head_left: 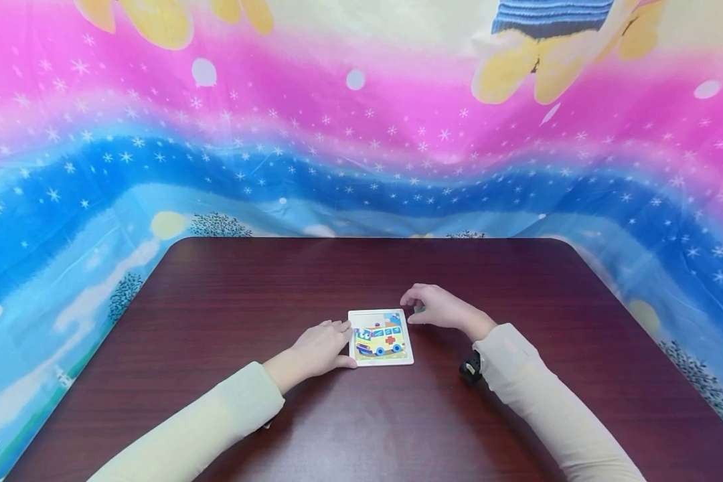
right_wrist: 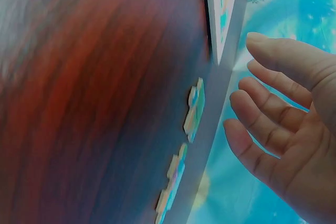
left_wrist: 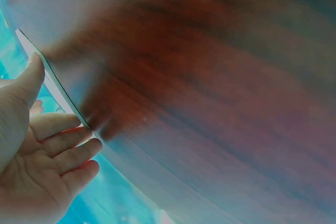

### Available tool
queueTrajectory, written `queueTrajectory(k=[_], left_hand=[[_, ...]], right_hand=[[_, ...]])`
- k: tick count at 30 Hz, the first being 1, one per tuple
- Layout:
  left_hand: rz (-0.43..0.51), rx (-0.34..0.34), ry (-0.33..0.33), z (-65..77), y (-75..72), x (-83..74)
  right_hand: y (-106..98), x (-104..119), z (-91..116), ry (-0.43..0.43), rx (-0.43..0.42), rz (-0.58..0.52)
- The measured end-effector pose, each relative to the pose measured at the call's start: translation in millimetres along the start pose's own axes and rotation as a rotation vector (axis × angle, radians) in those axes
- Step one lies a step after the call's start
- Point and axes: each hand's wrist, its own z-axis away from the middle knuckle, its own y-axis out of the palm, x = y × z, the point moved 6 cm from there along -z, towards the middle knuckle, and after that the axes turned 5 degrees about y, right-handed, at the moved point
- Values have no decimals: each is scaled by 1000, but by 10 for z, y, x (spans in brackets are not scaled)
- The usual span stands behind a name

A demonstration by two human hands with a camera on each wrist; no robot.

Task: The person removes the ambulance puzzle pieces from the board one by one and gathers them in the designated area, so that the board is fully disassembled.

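A square jigsaw puzzle board with a white rim lies on the table, showing a yellow ambulance with a red cross. Its upper left part is pale and bare. My left hand rests along the board's left edge, fingers nearly straight, with the thumb by the near left corner. Just right of the board, my right hand hovers low with loosely bent fingers and nothing between them. In the right wrist view, one loose puzzle piece lies near the board's corner and another puzzle piece beyond it.
Both lie on a dark red-brown wooden table with rounded far corners. A colourful cloth with snowflakes hangs behind and at both sides of it. A black device sits at my right wrist.
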Motion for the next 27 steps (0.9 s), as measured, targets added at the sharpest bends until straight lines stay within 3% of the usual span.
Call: queueTrajectory(k=[27], left_hand=[[-5, -35, 28, 3, -6, 0]], right_hand=[[257, 211, -73, -105, 64, 69]])
